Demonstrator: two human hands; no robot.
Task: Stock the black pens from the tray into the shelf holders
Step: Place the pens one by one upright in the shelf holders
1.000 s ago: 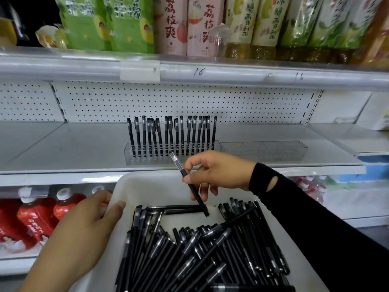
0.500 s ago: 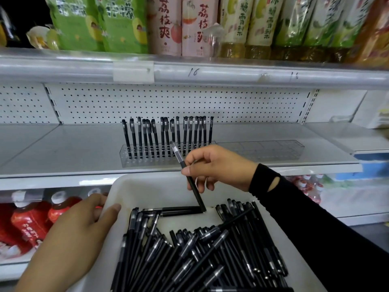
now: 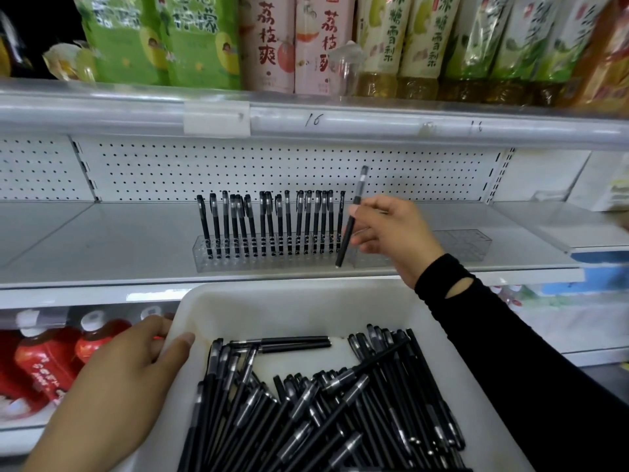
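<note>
In the head view, I am bringing my right hand (image 3: 388, 229) up from over the tray (image 3: 272, 301) to the shelf (image 3: 102, 247). A second ago it was low, just above the loose pens (image 3: 306, 403). I am pinching one pen (image 3: 352, 216) between thumb and fingertips, with the other fingers loosely curled. The pen is tilting a little, cap end up. Its lower tip is hovering at the right end of the holder (image 3: 238, 262), just right of the standing row (image 3: 272, 223). I judge that I am about to seat it in the next free slot. A second holder (image 3: 466, 243), further right, is standing with no pens in it, so much stocking is left.

My left hand (image 3: 129, 379) is gripping the tray's left rim as before, thumb hooked over the edge. The tray is sitting near me, below the shelf, and holding a large heap of pens.

As for writing, "16" (image 3: 312, 120) is handwritten on the upper shelf's rail, beside a blank tag (image 3: 216, 118). A fainter mark further right is looking similar, but I cannot be sure. The pink cartons (image 3: 269, 39) are reading 荔枝爽, and the pale bottles (image 3: 388, 32) 冰糖雪梨. The green packs (image 3: 194, 18) seem to be saying 柠檬. The print on the red bottles (image 3: 44, 366), low on the left, is too blurred to read.
</note>
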